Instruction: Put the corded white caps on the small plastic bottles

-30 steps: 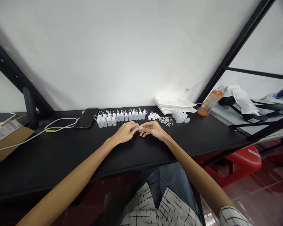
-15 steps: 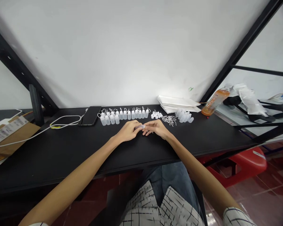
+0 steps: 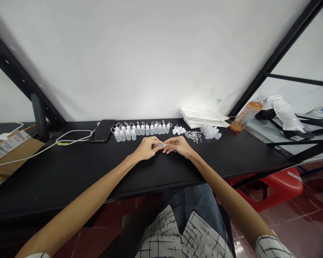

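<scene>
My left hand (image 3: 147, 148) is closed around a small translucent plastic bottle (image 3: 158, 145), which lies on its side with its neck to the right. At that neck my right hand (image 3: 178, 146) pinches a thin white strap (image 3: 172, 149) with its fingertips; whether a cap is under the fingers is hidden. Behind my hands stand several small capped bottles (image 3: 147, 130) with looped straps. To the right of these lie a pile of white caps (image 3: 179, 130), a heap of loose white straps (image 3: 194, 136) and a cluster of uncapped bottles (image 3: 210, 131).
A black phone (image 3: 103, 130) lies on the black table (image 3: 91, 172) beside a white cable (image 3: 75, 139). A cardboard box (image 3: 13, 152) sits at far left. White paper sheets (image 3: 203, 118) and an orange drink bottle (image 3: 246, 115) are at the back right. A red stool (image 3: 282, 186) stands below.
Both hands stay in almost the same place. The small bottle shows slightly more between my fingers, and the view has shifted a little.
</scene>
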Available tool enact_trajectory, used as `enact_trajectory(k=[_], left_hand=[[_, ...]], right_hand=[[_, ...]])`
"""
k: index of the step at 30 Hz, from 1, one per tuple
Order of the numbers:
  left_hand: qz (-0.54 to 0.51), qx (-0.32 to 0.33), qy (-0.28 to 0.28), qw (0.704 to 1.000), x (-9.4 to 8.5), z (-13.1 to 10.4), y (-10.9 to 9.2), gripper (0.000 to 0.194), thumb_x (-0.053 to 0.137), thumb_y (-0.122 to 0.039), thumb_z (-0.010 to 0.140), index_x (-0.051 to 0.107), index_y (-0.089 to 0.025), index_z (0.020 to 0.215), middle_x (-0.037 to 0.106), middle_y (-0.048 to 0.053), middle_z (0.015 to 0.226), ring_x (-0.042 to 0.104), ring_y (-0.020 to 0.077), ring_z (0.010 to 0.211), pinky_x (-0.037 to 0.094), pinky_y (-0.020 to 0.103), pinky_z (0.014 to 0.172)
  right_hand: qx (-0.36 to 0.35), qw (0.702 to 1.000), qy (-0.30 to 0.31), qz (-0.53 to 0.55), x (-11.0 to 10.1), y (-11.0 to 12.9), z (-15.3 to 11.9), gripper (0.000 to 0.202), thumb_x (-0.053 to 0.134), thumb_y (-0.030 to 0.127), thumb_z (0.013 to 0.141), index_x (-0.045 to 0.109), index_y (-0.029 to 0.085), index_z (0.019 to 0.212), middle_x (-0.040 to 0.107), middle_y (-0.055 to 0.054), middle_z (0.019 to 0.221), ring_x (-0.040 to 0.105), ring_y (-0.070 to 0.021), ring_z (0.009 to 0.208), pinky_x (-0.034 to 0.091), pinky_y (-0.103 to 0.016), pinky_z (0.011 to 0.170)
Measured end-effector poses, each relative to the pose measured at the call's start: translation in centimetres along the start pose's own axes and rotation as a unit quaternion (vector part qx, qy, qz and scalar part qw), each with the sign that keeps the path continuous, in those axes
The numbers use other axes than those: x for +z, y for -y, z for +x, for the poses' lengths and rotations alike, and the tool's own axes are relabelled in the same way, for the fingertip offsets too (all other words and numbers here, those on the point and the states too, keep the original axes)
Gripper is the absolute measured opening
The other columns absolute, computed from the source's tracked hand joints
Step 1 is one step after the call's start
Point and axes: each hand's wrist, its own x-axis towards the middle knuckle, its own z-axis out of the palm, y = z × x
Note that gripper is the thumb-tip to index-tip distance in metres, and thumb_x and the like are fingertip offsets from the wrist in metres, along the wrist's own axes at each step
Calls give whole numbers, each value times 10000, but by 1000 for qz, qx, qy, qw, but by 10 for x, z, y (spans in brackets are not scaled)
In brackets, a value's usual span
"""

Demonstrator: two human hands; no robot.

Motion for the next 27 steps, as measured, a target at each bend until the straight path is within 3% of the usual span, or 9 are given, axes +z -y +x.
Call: enact_trajectory(k=[7,11,15,19,27], left_hand=[[-8,12,-17,1000,0,0,-3,190,645,-198,804,762,-169,952,677,49,855,570,113,646,452,241,605],[-76,-44,-21,996,-2,4,1,230,656,-278,807,755,-155,973,703,75,930,593,129,677,470,254,626],[-146,-103,18,984,-4,7,4,335,606,-340,848,717,-125,1079,709,66,788,615,139,644,490,270,648],[-161,-86,32,983,-4,6,5,290,606,-297,838,726,-127,1040,709,73,844,596,121,622,487,260,630],[-110,-49,2,993,-3,3,2,231,619,-223,819,751,-152,995,692,64,849,568,107,602,451,236,564]], right_hand=[[1,1000,-8,8,1,2,-1,364,824,368,629,694,92,827,712,-77,693,704,-202,680,587,-336,658],[-28,999,-29,14,1,-1,3,353,816,374,640,684,112,836,704,-59,691,697,-197,679,590,-338,635],[-67,996,-52,8,1,-5,6,365,827,357,624,681,127,868,703,-53,726,698,-203,723,587,-330,628],[-69,996,-49,-7,1,-7,6,372,811,372,648,683,113,883,696,-56,704,693,-196,669,575,-334,621],[-62,998,-13,-8,0,-3,3,355,796,394,679,664,112,849,698,-58,671,686,-183,636,555,-333,655]])
